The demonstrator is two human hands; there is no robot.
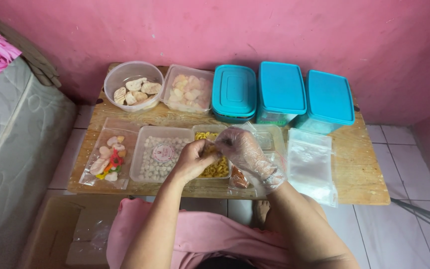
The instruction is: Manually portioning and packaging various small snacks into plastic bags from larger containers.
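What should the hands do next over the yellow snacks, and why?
Probably finish pulling the clear plastic glove snug onto the right hand. The bare left hand is pinching at it above the tray of yellow snacks, and the glove looks loose and baggy at the wrist.

Bare left hand meets plastic-gloved right hand above tray of yellow snacks; three teal-lidded tubs along back of wooden desk.

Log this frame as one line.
left hand: bare, meets right over yellow snack tray | right hand: plastic-gloved | beside: white balls tray, bag stack
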